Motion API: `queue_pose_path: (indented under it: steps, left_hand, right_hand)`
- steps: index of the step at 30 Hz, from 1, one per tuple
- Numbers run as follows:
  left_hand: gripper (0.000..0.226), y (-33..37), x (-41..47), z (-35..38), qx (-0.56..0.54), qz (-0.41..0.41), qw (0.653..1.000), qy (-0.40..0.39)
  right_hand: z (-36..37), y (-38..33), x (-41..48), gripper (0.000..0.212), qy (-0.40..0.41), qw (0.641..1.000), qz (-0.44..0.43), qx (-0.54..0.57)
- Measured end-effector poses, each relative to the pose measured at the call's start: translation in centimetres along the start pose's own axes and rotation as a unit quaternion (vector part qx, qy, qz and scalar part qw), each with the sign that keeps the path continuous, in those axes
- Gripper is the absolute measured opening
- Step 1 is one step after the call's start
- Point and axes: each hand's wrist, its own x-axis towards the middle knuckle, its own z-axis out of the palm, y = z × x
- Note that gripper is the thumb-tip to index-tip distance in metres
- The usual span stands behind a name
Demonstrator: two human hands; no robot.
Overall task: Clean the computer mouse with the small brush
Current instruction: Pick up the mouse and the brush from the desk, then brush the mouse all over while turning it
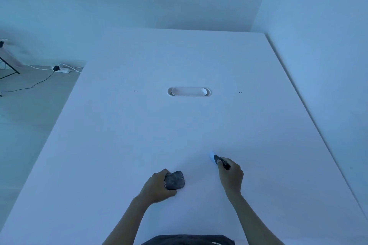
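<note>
A dark grey computer mouse [175, 180] lies on the white table [179, 135] near the front edge, with my left hand [157, 186] wrapped around its left side and fingers under its near edge. To its right, my right hand [231, 175] grips a small brush [218, 160] with a dark handle and a pale blue tip that points up and to the left, low over the table. The brush is a hand's width away from the mouse and does not touch it.
An oval cable cover [189, 92] is set into the table's middle, far from my hands. Walls close off the back and right side. On the floor at the left lie a power strip [62, 69] with cables and a black stand leg [10, 65].
</note>
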Motion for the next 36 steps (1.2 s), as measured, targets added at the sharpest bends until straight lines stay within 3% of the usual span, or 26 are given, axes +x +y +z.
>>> queue_pose_path:
  steps: [4,8,12,16,21,28,32,36]
  left_hand:
    - [0.039,0.6,-0.7,0.6,-0.167,-0.027,0.986,0.009]
    - [0.051,2.0,-1.6,0.4,-0.34,-0.016,0.94,-0.017]
    - [0.053,4.0,-2.0,-0.7,-0.409,0.032,0.909,-0.07]
    - [0.05,6.3,-1.7,-1.0,-0.496,0.03,0.86,-0.116]
    - [0.06,7.9,-1.1,-0.6,-0.595,-0.002,0.798,-0.099]
    - [0.051,7.0,-1.2,-1.3,-0.596,-0.009,0.801,-0.047]
    - [0.048,7.2,-1.5,-1.7,-0.581,-0.014,0.813,-0.024]
    - [0.044,7.9,-1.6,-2.2,-0.615,-0.004,0.788,-0.019]
  right_hand:
    - [-0.5,-0.8,-0.2,0.017,0.007,0.999,0.012,0.038]
    - [-0.8,-1.6,-0.5,0.017,0.012,0.996,0.022,0.083]
    - [-1.2,-2.1,-0.6,0.018,0.012,0.992,0.046,0.115]
    - [-1.7,-2.1,-0.5,0.018,0.021,0.992,0.049,0.113]
    - [-2.2,-2.4,-0.6,0.021,0.045,0.992,0.038,0.109]
    - [-3.7,-5.3,-0.7,0.038,0.037,0.992,-0.017,0.117]
    - [-4.5,-7.8,-1.4,0.029,0.016,0.989,-0.075,0.129]
    - [-5.1,-10.1,-2.2,0.025,0.004,0.981,-0.118,0.151]
